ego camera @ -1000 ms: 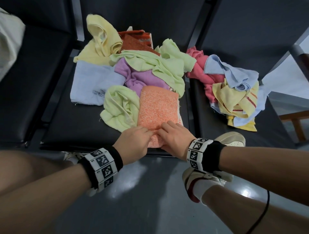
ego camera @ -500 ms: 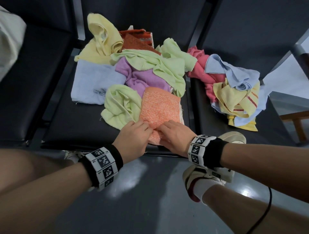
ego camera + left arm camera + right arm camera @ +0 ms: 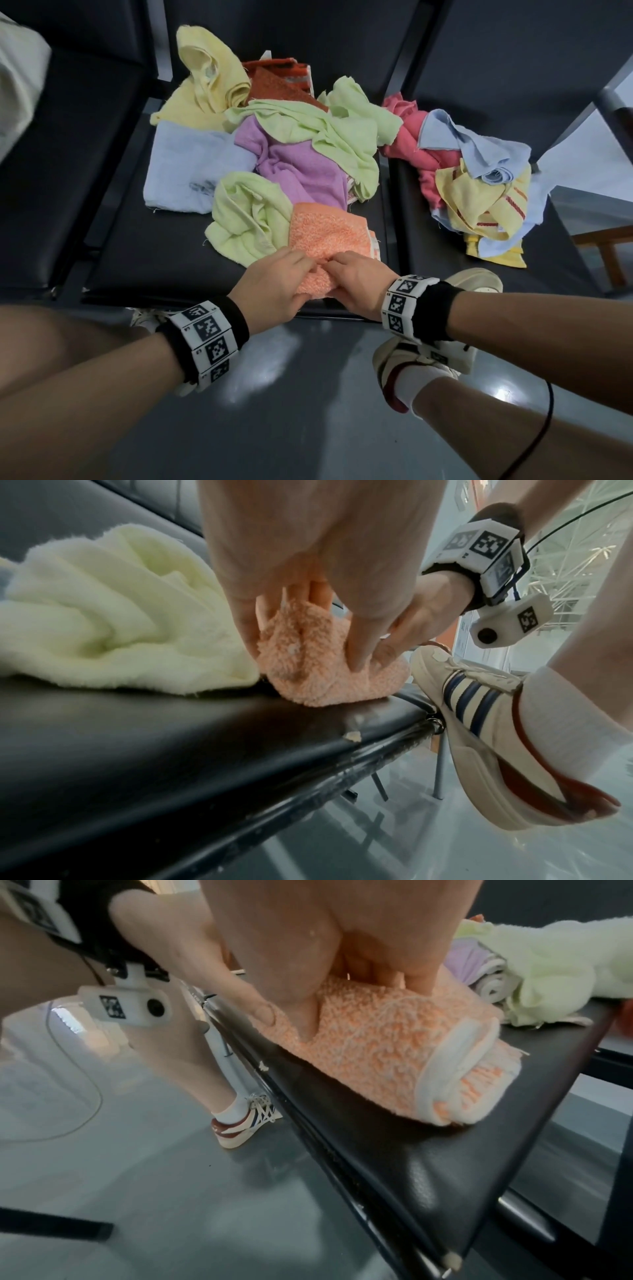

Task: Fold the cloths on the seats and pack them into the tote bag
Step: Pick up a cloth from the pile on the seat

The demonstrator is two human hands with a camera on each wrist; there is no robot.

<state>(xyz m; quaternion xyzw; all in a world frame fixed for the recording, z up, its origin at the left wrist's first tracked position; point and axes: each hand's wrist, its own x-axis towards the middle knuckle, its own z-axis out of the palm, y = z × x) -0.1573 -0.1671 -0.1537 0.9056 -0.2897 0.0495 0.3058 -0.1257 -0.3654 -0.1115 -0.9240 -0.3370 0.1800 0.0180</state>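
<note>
Head view, middle black seat [image 3: 144, 260]: orange cloth [image 3: 329, 229], terry, folded, lying at the front edge beside a crumpled pale green cloth [image 3: 246, 219]. Left hand [image 3: 270, 287] and right hand [image 3: 359, 284] meet at its near end — fingers of both curled into the bunched fabric, gripping it. Left wrist view: left fingers [image 3: 363, 639] dug into the orange pile, thumb on the other side. Right wrist view: the cloth's white-bound edge [image 3: 455, 1064] shows in doubled layers on the seat. Behind, on the same seat — purple cloth [image 3: 301, 168], light blue cloth [image 3: 185, 171], yellow cloth [image 3: 209, 78], rust cloth [image 3: 277, 85]. Right-hand seat [image 3: 428, 253]: heap of pink, blue and yellow striped cloths [image 3: 479, 185].
</note>
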